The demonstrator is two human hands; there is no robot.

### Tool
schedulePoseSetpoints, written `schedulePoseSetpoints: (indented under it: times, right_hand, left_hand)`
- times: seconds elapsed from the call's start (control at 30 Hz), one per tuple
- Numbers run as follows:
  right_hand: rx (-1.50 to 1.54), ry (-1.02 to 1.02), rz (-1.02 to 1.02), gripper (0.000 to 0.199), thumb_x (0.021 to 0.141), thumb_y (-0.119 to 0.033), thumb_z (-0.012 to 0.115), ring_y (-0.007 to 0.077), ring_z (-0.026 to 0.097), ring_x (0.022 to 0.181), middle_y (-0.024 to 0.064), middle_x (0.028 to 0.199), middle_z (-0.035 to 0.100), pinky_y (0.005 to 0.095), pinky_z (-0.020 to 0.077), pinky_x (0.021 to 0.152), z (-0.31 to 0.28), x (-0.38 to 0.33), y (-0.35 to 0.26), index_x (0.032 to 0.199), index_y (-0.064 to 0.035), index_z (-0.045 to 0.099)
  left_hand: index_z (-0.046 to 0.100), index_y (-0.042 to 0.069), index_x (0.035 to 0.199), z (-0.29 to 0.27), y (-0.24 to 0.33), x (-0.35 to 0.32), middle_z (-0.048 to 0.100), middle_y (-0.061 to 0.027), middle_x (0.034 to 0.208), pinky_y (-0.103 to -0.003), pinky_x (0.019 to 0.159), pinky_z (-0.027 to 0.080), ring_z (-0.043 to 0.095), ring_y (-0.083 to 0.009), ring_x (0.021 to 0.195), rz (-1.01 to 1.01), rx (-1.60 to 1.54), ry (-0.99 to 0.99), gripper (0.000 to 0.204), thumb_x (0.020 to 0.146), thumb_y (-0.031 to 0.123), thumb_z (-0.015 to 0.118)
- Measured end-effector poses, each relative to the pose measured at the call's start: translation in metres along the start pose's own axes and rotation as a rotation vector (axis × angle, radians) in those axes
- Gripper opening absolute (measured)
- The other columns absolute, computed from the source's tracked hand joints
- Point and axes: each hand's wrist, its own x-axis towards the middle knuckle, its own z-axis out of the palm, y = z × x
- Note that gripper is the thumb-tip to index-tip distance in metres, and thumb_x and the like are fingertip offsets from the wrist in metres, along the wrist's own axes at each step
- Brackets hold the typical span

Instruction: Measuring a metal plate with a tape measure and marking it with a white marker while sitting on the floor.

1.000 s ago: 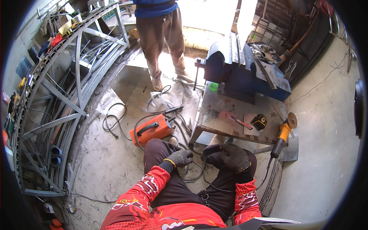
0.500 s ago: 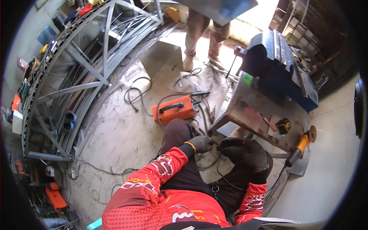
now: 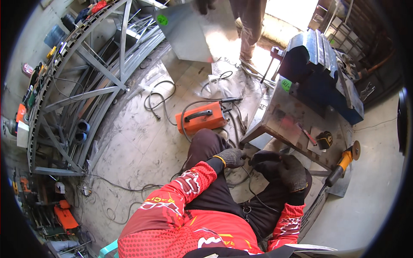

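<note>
My left hand (image 3: 232, 158), in a grey knit glove with a yellow cuff edge, rests by my left knee. Its fingers are curled closed; whatever lies in them is too small to make out. Close to its fingertips, a thin dark cable (image 3: 251, 180) runs down over my lap. My right hand (image 3: 294, 173), also in a grey glove, lies over my right leg, its fingers hard to make out. Between the hands is a dark shape I cannot identify. An orange welding machine (image 3: 199, 119) with a black handle stands on the floor beyond my left knee.
A metal table (image 3: 279, 133) at right bears a tape measure (image 3: 324, 139); a yellow angle grinder (image 3: 342, 165) is beside it. Someone's hand (image 3: 203, 5) holds a sheet-metal panel (image 3: 193, 34) ahead. Cables (image 3: 161, 101) cross the floor. A steel rack (image 3: 79, 99) stands left.
The other person has moved the metal panel left and lower, and one leg now shows farther right. My hands stay almost in place; the whole view has shifted slightly.
</note>
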Motion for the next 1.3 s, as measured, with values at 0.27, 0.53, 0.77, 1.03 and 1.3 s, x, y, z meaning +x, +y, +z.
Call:
schedulePoseSetpoints:
  times: [0.27,0.53,0.77,1.03,1.3]
  right_hand:
    - [-0.013,0.001,0.017,0.034,0.086,-0.023,0.073,0.0326,0.072,0.093,0.0143,0.105,0.072,0.0437,0.0562,0.083,0.005,-0.001,0.011,0.117,-0.0084,0.072]
    - [0.012,0.010,0.031,0.035,0.085,-0.023,0.077,0.0309,0.073,0.093,0.0139,0.105,0.073,0.0417,0.0570,0.083,0.005,-0.001,0.012,0.117,-0.0084,0.072]
    - [0.010,0.011,0.037,0.035,0.085,-0.023,0.077,0.0308,0.073,0.093,0.0133,0.105,0.073,0.0414,0.0572,0.083,0.007,-0.001,0.015,0.116,-0.0091,0.073]
    - [-0.007,0.006,0.030,0.034,0.085,-0.023,0.077,0.0306,0.072,0.093,0.0129,0.103,0.073,0.0415,0.0571,0.083,0.006,-0.001,0.013,0.116,-0.0094,0.073]
    - [-0.009,0.005,0.023,0.034,0.085,-0.023,0.077,0.0310,0.072,0.093,0.0129,0.103,0.073,0.0418,0.0568,0.082,0.006,0.000,0.014,0.115,-0.0088,0.073]
  left_hand:
    - [0.066,0.004,0.125,-0.003,0.006,-0.003,0.069,-0.0253,0.120,-0.048,0.097,0.053,0.067,-0.0420,0.113,-0.037,-0.011,-0.025,0.044,0.093,0.034,0.062]
    - [0.066,0.003,0.124,-0.004,0.006,-0.002,0.069,-0.0254,0.120,-0.049,0.097,0.053,0.066,-0.0419,0.113,-0.023,-0.011,-0.030,0.044,0.092,0.034,0.062]
    - [0.069,0.003,0.117,0.004,0.000,0.000,0.071,-0.0261,0.112,-0.050,0.092,0.054,0.068,-0.0432,0.106,-0.003,-0.047,0.041,0.044,0.085,0.032,0.062]
    - [0.066,0.003,0.125,-0.002,0.003,-0.001,0.069,-0.0246,0.119,-0.049,0.096,0.053,0.067,-0.0418,0.112,-0.036,-0.004,-0.046,0.045,0.092,0.035,0.062]
    - [0.067,0.003,0.122,-0.003,0.004,-0.001,0.069,-0.0245,0.118,-0.048,0.096,0.053,0.067,-0.0418,0.111,-0.018,0.002,-0.031,0.044,0.092,0.035,0.061]
